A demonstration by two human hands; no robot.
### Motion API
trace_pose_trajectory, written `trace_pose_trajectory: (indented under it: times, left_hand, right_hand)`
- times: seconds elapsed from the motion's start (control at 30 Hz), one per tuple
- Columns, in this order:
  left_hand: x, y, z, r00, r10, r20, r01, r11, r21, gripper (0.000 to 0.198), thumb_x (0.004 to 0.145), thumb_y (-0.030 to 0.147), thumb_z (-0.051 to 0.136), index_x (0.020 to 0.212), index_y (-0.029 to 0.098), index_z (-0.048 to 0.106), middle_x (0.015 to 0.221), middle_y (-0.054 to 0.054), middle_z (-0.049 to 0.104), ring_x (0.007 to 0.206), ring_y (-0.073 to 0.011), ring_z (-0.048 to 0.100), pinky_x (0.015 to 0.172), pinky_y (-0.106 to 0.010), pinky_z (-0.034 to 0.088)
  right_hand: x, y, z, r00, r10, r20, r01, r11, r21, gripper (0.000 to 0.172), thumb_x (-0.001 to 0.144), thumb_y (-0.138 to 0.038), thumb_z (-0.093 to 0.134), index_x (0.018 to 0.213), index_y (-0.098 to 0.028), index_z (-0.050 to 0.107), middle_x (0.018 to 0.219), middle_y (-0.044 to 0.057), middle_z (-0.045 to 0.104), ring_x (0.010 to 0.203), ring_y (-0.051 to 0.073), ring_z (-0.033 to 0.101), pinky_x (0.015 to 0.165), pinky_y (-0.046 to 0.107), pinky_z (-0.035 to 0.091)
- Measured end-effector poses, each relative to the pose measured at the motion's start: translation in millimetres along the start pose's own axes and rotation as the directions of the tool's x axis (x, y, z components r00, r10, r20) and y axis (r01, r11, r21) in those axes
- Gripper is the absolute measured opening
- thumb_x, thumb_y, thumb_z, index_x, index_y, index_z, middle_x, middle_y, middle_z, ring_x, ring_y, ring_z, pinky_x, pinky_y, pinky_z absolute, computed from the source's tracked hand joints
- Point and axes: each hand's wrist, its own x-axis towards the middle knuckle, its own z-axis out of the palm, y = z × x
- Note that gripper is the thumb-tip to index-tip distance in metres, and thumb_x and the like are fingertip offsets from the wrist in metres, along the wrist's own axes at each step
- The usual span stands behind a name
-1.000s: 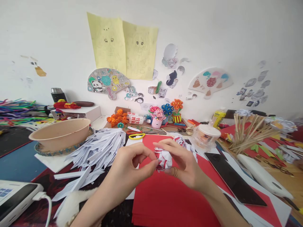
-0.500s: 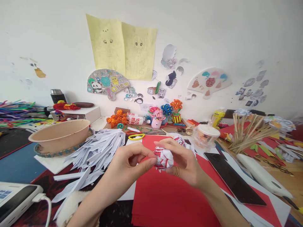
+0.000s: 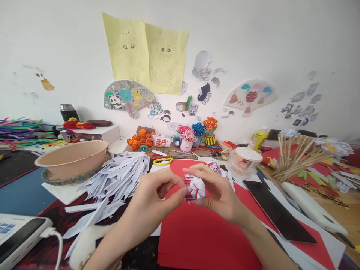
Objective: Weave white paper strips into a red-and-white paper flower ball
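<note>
Between both hands, above a stack of red paper (image 3: 205, 236), is a small round ball of folded red and white paper (image 3: 196, 187). My right hand (image 3: 221, 191) is curled around its right side, fingertips on top and thumb below. At the ball's left edge, my left hand (image 3: 161, 193) pinches with thumb and forefinger; the fingertips hide what part they grip. Behind my right hand lies another red and white folded paper piece (image 3: 214, 167), partly covered by the fingers.
Left of the hands is a heap of folded white paper strips (image 3: 120, 174), with a beige basin (image 3: 73, 159) beyond. Yellow-handled scissors (image 3: 162, 161) lie behind. To the right are a black phone (image 3: 278, 210), a lidded cup (image 3: 246, 159) and wooden sticks (image 3: 295, 157). A white device (image 3: 24, 240) sits front left.
The hands and the paper ball hold almost the same pose. The whole view has shifted very slightly.
</note>
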Motion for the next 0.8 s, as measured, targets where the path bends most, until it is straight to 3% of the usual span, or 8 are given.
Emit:
trace_pose_trajectory:
  times: [0.23, 0.33, 0.43, 0.6, 0.8]
  left_hand:
    - [3, -3, -2.4, 0.996, 0.063, -0.069, -0.057, 0.996, 0.073, 0.019, 0.086, 0.025, 0.060, 0.069, 0.019, 0.067, 0.057, 0.005, 0.042, 0.054, -0.0106, 0.034, 0.051, -0.024, 0.027]
    - [4, -4, -2.9, 0.983, 0.133, -0.130, -0.113, 0.982, 0.149, 0.015, 0.086, 0.024, 0.062, 0.074, 0.021, 0.070, 0.058, 0.005, 0.044, 0.054, -0.0107, 0.036, 0.051, -0.024, 0.028]
    - [2, -5, -2.0, 0.942, 0.264, -0.208, -0.210, 0.945, 0.250, 0.011, 0.087, 0.019, 0.064, 0.079, 0.022, 0.071, 0.063, 0.004, 0.048, 0.056, -0.0102, 0.041, 0.052, -0.023, 0.030]
    - [-2, -7, 6.3, 0.899, 0.405, -0.164, -0.355, 0.895, 0.269, 0.012, 0.086, 0.011, 0.066, 0.087, 0.022, 0.070, 0.072, 0.004, 0.058, 0.059, -0.0087, 0.046, 0.053, -0.020, 0.035]
    - [-3, -9, 15.6, 0.870, 0.460, -0.180, -0.392, 0.865, 0.313, 0.014, 0.085, 0.006, 0.065, 0.086, 0.020, 0.069, 0.073, 0.003, 0.059, 0.061, -0.0084, 0.050, 0.053, -0.019, 0.036]
  right_hand:
    - [1, 3, 5, 0.990, 0.144, 0.004, -0.143, 0.981, 0.132, 0.064, 0.085, -0.030, 0.078, 0.143, -0.029, 0.050, 0.136, 0.010, 0.060, 0.127, 0.026, 0.056, 0.108, 0.045, 0.047]
    - [2, 2, 6, 0.981, 0.193, -0.018, -0.188, 0.971, 0.149, 0.057, 0.083, -0.031, 0.080, 0.135, -0.026, 0.056, 0.131, 0.010, 0.065, 0.120, 0.025, 0.063, 0.103, 0.042, 0.051]
    - [2, 3, 6, 0.976, 0.204, -0.073, -0.191, 0.969, 0.157, 0.053, 0.079, -0.030, 0.083, 0.126, -0.026, 0.057, 0.115, 0.007, 0.070, 0.105, 0.023, 0.069, 0.094, 0.038, 0.056]
    - [2, 4, 7, 0.977, 0.184, -0.109, -0.163, 0.970, 0.180, 0.052, 0.078, -0.024, 0.084, 0.120, -0.029, 0.053, 0.099, 0.001, 0.069, 0.089, 0.018, 0.069, 0.078, 0.028, 0.057]
    - [3, -2, 12, 0.980, 0.174, -0.099, -0.154, 0.970, 0.186, 0.048, 0.080, -0.018, 0.082, 0.117, -0.030, 0.055, 0.095, -0.002, 0.066, 0.079, 0.013, 0.064, 0.072, 0.024, 0.056]
